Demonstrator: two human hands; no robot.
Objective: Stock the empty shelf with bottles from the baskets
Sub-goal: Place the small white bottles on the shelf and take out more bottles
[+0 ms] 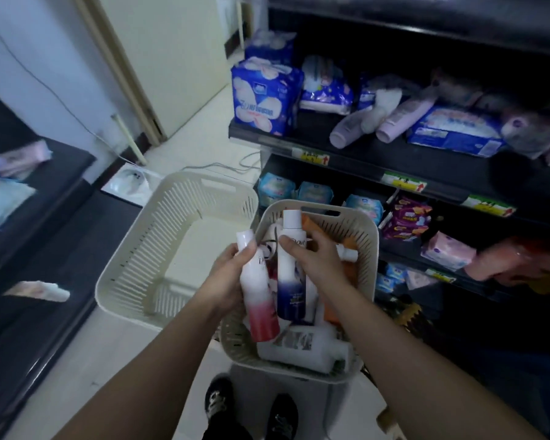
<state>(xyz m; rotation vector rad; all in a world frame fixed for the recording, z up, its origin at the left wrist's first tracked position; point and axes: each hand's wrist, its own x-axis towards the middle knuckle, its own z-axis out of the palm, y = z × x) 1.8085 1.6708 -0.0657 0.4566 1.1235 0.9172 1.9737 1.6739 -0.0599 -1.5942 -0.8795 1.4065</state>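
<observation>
Seen from the head camera, 2 cream slotted baskets sit on the floor in front of a dark shelf unit (pixel 311 134). The left basket (pixel 172 223) holds nothing that can be seen; the right basket (pixel 367 246), touching it, is packed with bottles. The left hand (pixel 227 274) is wrapped around a white bottle that fades to pink (pixel 258 300), held upright at the right basket's near-left edge. The right hand (pixel 311 258) is clamped on a white bottle with a dark blue lower half (pixel 291 281), also upright, just beside the pink one and over the basket. Below them a white bottle (pixel 302 344) lies on its side in the basket, and an orange bottle (pixel 311 223) shows behind the right hand. On the upper shelf, 2 lilac bottles (pixel 400 122) lie tipped over among blue packets (pixel 264 100). More packets fill the shelf below. 2 dark shoes (pixel 219 398) show at the bottom edge.
</observation>
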